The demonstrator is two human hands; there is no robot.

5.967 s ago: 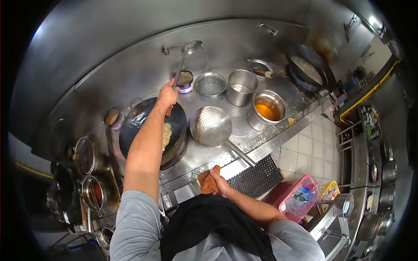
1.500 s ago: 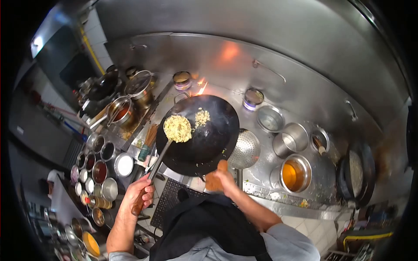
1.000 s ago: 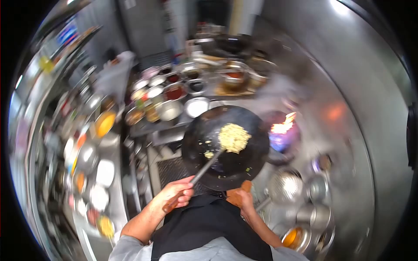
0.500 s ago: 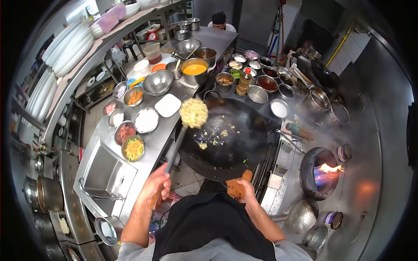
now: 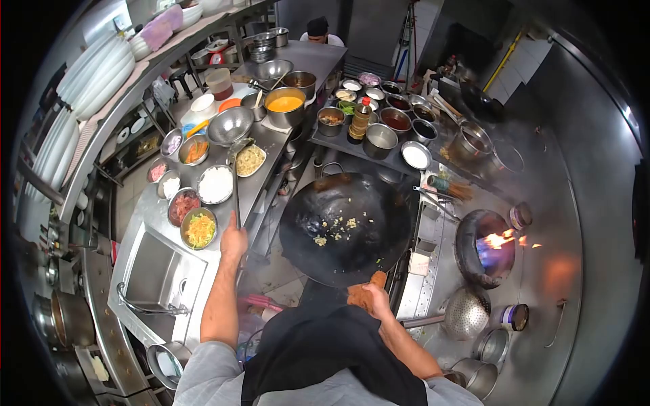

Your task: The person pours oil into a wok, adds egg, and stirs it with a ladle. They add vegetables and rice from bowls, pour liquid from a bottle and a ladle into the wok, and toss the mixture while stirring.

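Observation:
My left hand (image 5: pixel 233 242) is closed round the handle of a long ladle (image 5: pixel 236 186), whose bowl is at the edge of a white plate. Fried rice (image 5: pixel 249 161) lies on that plate. With my right hand (image 5: pixel 376 300) I grip a brown cloth (image 5: pixel 360 296) at the near rim of a large black wok (image 5: pixel 305 254). Scattered bits of food (image 5: pixel 351 222) are inside the wok. Left of the ladle stand bowls of white food (image 5: pixel 216 184), shredded yellow and orange food (image 5: pixel 200 231) and reddish meat (image 5: pixel 183 206).
A flame (image 5: pixel 497 240) burns in the round burner (image 5: pixel 467 252) at the right, with a perforated strainer (image 5: pixel 467 313) below it. Sauce bowls and a bottle (image 5: pixel 359 122) stand behind the wok. A sink (image 5: pixel 157 271) is at the left. Another person (image 5: pixel 319 32) is at the back.
The ladle has gone from above the wok to the plate, and the rice it held is now on the plate. The wok sits slightly lower in view, still held through the cloth.

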